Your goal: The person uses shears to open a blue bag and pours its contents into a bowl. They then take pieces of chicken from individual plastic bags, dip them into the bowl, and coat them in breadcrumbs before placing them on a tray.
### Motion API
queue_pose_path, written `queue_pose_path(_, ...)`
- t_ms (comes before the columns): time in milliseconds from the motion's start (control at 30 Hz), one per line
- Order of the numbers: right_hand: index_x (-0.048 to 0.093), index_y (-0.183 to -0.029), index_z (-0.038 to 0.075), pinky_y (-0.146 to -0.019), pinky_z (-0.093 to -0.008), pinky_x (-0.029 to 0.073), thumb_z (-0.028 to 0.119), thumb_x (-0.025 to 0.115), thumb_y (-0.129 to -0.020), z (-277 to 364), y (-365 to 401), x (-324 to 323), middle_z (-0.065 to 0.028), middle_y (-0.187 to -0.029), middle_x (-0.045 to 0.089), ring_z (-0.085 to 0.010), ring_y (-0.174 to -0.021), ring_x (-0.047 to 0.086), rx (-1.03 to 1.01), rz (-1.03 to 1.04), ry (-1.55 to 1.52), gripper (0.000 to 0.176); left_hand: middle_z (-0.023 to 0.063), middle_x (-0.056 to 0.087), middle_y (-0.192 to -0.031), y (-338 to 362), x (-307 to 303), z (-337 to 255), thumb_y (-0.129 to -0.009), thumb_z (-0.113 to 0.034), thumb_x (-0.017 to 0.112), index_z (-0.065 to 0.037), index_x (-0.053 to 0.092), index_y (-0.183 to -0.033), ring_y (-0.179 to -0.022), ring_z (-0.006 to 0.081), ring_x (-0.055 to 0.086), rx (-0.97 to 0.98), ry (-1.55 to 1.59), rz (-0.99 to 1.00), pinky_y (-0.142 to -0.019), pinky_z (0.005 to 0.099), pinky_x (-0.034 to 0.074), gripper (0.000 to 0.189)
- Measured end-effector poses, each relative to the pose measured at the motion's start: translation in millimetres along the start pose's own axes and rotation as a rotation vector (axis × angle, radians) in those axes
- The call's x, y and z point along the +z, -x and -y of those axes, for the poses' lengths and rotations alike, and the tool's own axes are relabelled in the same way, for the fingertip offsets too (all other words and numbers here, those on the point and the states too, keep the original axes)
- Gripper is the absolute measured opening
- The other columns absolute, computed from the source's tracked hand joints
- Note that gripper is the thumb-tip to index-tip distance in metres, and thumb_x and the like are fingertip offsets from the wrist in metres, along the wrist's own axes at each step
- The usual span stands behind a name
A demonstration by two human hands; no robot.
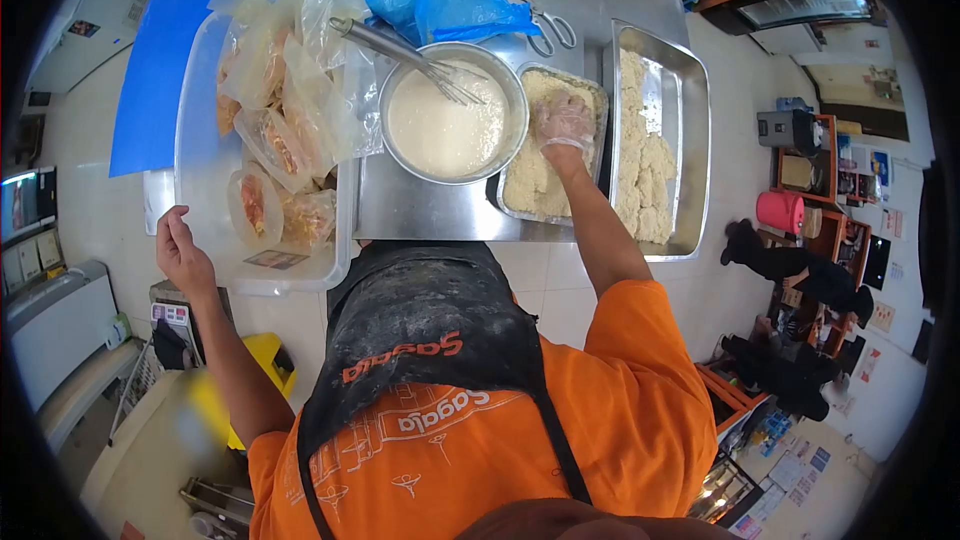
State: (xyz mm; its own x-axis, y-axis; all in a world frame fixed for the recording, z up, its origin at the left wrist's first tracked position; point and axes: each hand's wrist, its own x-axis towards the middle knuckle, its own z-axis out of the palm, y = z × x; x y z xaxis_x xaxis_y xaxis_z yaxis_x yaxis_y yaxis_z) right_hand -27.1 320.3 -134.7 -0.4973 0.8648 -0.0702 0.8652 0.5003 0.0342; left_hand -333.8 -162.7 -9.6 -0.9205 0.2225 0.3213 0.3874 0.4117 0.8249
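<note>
My right hand [565, 122], in a clear plastic glove, presses down into a metal tray of pale crumbs [530, 180]; its fingertips are hidden. My bare left hand [183, 252] is raised in the air beside a clear plastic tub [200, 155], its fingers curled together with nothing visible in them. Bags of raw meat pieces [262, 200] fill the tub. Between tub and tray stands a round metal bowl of creamy batter [435, 125], a whisk [400, 52] resting in it. Right of the crumbs, a larger steel tray [690, 140] holds crumb-coated pieces [645, 180].
Blue plastic bags [440, 0] and scissors [548, 25] lie at the back of the steel table [410, 208]. A blue board [165, 70] is at the left. Two people in dark clothes [800, 270] are far off at the right, near shelves.
</note>
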Motion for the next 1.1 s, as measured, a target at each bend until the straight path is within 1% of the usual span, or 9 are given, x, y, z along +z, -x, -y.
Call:
queue_pose_path(167,0.047,-0.139,0.007,-0.103,-0.0525,0.035,0.052,0.044,-0.095,3.1,17.3,34.2,-0.0241,-0.133,0.049,-0.0389,-0.125,0.047,-0.086,-0.183,0.002,0.063,-0.0102,0.035,-0.067,3.3,-6.1,4.5,-0.103,-0.019,0.046,-0.003,0.065,-0.097,-0.059,0.0008,0.026,-0.049,0.041,-0.019,-0.053,0.0211,0.019,0.025)
queue_pose_path(200,0.04,-0.145,0.008,-0.106,-0.0544,0.03,0.052,0.042,-0.095,-0.3,23.3,35.7,-0.0235,-0.14,0.044,-0.0401,-0.13,0.041,-0.082,-0.017,0.002,0.066,-0.0102,0.034,-0.067,4.5,-7.8,4.2,-0.103,-0.019,0.046,-0.003,0.065,-0.097,-0.059,0.0008,0.026,-0.056,0.026,-0.017,-0.053,0.0211,0.019,0.025)
queue_pose_path(500,0.021,-0.154,0.012,-0.118,-0.0534,0.012,0.052,0.04,-0.096,4.3,45.1,13.9,-0.0206,-0.159,0.017,-0.041,-0.147,0.012,-0.107,0.232,-0.013,0.073,-0.01,0.03,-0.065,-0.1,-4.7,5.6,-0.104,-0.02,0.043,-0.001,0.063,-0.098,-0.058,0.0005,0.025,-0.056,0.037,0.002,-0.051,0.0215,0.017,0.028)
queue_pose_path(633,0.015,-0.156,0.013,-0.118,-0.053,0.01,0.049,0.041,-0.097,-2.2,40.3,12.9,-0.0195,-0.16,0.013,-0.0416,-0.147,0.01,-0.153,0.258,-0.069,0.073,-0.0101,0.029,-0.065,-2.3,-2.8,-1.0,-0.104,-0.021,0.043,-0.001,0.063,-0.098,-0.057,0.0004,0.025,-0.069,0.046,0.041,-0.051,0.0215,0.017,0.028)
queue_pose_path(733,0.035,-0.149,0.011,-0.118,-0.0463,0.02,0.043,0.04,-0.098,-20.6,53.9,8.8,-0.0201,-0.152,0.034,-0.0381,-0.142,0.03,-0.286,-0.086,0.055,0.06,-0.01,0.03,-0.065,-2.2,-5.8,3.2,-0.104,-0.02,0.044,-0.001,0.063,-0.099,-0.057,0.0002,0.025,-0.086,0.106,0.056,-0.051,0.0214,0.017,0.028)
queue_pose_path(833,0.057,-0.128,0.009,-0.109,-0.0468,0.034,0.038,0.051,-0.093,-57.1,58.3,-2.2,-0.0225,-0.131,0.055,-0.0365,-0.127,0.048,-0.254,0.136,0.003,0.046,-0.0099,0.031,-0.066,0.6,-6.6,3.1,-0.104,-0.02,0.044,-0.001,0.063,-0.099,-0.058,0.0001,0.026,-0.062,0.108,0.044,-0.051,0.021,0.017,0.027)
queue_pose_path(933,0.066,-0.109,0.012,-0.094,-0.0429,0.046,0.034,0.054,-0.09,-43.9,72.0,-32.6,-0.0193,-0.105,0.064,-0.0333,-0.107,0.06,-0.181,0.38,0.231,0.032,-0.0091,0.032,-0.066,0.7,-6.0,-1.3,-0.104,-0.02,0.043,0.0,0.063,-0.1,-0.057,0.0003,0.026,-0.071,0.133,0.043,-0.051,0.0205,0.018,0.028)
queue_pose_path(1033,0.064,-0.113,0.013,-0.085,-0.0424,0.05,0.031,0.057,-0.087,-38.9,96.5,-35.2,-0.0195,-0.102,0.062,-0.0331,-0.102,0.061,-0.469,0.275,-0.116,0.032,-0.0088,0.033,-0.067,-0.9,-7.0,0.3,-0.103,-0.018,0.043,0.001,0.063,-0.1,-0.059,0.0005,0.027,-0.087,0.159,0.062,-0.052,0.0201,0.019,0.027)
queue_pose_path(1100,0.061,-0.111,0.012,-0.085,-0.0454,0.05,0.026,0.062,-0.081,-27.6,107.3,-37.1,-0.0187,-0.108,0.059,-0.0344,-0.1,0.061,-0.422,0.138,-0.03,0.033,-0.0085,0.033,-0.068,-1.3,-7.5,2.9,-0.103,-0.018,0.043,0.001,0.063,-0.1,-0.059,0.0005,0.027,-0.084,0.167,0.074,-0.052,0.0199,0.019,0.027)
